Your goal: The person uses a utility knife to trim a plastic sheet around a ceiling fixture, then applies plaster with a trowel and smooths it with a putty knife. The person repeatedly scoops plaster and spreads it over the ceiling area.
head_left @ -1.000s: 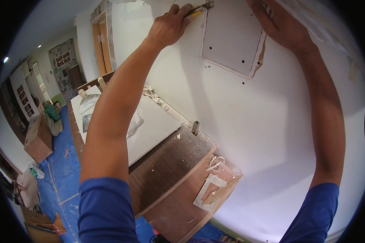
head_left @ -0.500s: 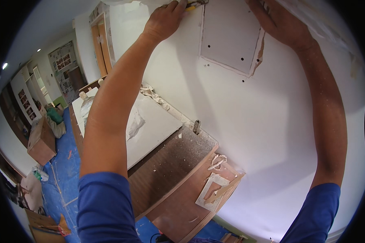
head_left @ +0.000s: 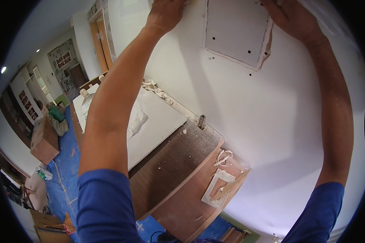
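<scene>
Along the lower edge, blue sleeves [head_left: 104, 202] come up at both sides, bare forearms rising from them. At the top, the left hand [head_left: 165, 15] is near the wall, its fingers cut off by the border; I cannot tell whether they grip anything. The right hand [head_left: 298, 22] is by the right side of a pale rectangular panel [head_left: 237, 30], fingers also partly out of view; whether they hold or press, I cannot tell. The panel sits between the hands in a white wall [head_left: 263, 105], a seam around its visible edges, torn brown material along the right one. Lower down, a dark brown tabletop [head_left: 166, 156], flecked with white crumbs, bears a white board [head_left: 162, 113] with a whitish lump [head_left: 138, 120] on it. Below, a brown wooden surface [head_left: 178, 198] carries a pale frame [head_left: 210, 187] and curled white strips [head_left: 223, 158]. Farther off are blue floor sheeting [head_left: 61, 172], a brown box [head_left: 44, 139] and a wooden door [head_left: 102, 44].
</scene>
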Motion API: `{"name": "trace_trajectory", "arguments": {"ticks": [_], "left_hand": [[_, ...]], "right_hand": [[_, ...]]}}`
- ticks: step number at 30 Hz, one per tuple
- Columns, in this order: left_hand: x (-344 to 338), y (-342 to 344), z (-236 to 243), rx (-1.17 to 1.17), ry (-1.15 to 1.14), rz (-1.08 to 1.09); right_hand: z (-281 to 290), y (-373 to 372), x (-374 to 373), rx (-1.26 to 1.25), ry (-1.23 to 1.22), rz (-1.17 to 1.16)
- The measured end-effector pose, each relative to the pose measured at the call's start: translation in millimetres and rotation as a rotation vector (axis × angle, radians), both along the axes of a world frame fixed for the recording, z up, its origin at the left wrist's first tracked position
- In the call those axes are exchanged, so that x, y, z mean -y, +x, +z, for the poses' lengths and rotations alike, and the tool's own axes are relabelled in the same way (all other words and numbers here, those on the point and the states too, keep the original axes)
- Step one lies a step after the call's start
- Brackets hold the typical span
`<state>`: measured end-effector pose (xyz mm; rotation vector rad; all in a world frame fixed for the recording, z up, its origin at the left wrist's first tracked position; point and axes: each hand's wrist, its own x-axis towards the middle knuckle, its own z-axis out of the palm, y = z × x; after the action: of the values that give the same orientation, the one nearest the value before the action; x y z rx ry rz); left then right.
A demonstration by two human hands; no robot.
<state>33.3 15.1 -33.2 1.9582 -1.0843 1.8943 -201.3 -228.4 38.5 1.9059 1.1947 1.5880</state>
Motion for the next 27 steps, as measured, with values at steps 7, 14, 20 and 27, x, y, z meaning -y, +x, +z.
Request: {"name": "trace_trajectory", "arguments": {"ticks": [7, 14, 20, 27], "left_hand": [[-3, 11, 2, -0.022, -0.019, -0.119], [-5, 14, 13, -0.013, 0.006, -0.121], [4, 9, 4, -0.01, -0.056, -0.247], [-7, 23, 6, 0.064, -0.022, -0.089]], "right_hand": [[1, 2, 2, 0.061, 0.008, -0.032], [-4, -7, -4, 0.04, 0.069, -0.128], [-3, -4, -2, 0.021, 0.056, -0.09], [1, 2, 3, -0.024, 0.006, 0.001]]}}
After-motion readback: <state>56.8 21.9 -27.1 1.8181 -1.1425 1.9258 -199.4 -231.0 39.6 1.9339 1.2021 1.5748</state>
